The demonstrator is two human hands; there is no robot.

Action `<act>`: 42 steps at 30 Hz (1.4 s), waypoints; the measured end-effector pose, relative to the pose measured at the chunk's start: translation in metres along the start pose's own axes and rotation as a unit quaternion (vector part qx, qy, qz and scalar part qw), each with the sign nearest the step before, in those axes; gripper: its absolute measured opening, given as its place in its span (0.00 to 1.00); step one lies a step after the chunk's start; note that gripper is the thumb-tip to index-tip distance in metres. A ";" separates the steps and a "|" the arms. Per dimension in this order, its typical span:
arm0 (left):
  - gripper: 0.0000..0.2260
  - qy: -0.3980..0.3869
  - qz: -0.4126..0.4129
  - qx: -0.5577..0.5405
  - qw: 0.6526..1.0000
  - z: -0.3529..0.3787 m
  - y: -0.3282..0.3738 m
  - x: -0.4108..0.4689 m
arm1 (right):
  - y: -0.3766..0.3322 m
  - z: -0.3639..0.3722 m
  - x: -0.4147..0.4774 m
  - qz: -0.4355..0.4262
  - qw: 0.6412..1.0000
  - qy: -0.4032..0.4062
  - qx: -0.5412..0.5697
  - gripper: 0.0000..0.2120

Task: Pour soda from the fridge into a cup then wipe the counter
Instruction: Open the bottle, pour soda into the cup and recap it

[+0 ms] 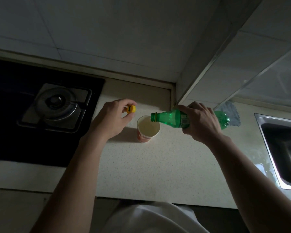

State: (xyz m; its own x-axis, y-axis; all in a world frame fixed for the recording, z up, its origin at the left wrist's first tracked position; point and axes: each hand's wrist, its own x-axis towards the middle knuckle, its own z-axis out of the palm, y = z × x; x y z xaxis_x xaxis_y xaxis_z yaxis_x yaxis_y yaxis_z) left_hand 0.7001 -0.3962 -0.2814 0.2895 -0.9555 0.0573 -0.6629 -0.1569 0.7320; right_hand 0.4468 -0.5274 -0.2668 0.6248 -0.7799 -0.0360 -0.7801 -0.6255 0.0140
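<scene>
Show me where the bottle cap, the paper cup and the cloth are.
bottle cap [131, 109], head view, on its yellow side, held in the left hand's fingers
paper cup [144, 138], head view, on its red outer wall
cloth [232, 113], head view, on its blue-grey middle

One view only, from the person's head, looking steeply down and forward at a counter that meets the tiled wall at 12 o'clock. The wide lens bends straight edges and takes in the hob at 9 o'clock and the sink at 3 o'clock. It sits near: both forearms run in from 6 o'clock, and the cup stands about mid-frame, with the wearer's white shirt at the bottom edge.
</scene>
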 end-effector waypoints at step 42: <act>0.13 -0.007 0.006 0.007 1.000 0.003 0.003 0.002 | 0.004 -0.003 -0.001 0.000 1.000 0.005 -0.009 0.39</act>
State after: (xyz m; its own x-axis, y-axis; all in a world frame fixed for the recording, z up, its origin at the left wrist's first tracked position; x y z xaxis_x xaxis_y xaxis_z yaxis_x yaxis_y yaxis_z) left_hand 0.6963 -0.3994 -0.2812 0.2728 -0.9604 0.0567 -0.6763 -0.1495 0.7213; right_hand 0.4432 -0.5294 -0.2638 0.6249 -0.7803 -0.0253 -0.7796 -0.6254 0.0318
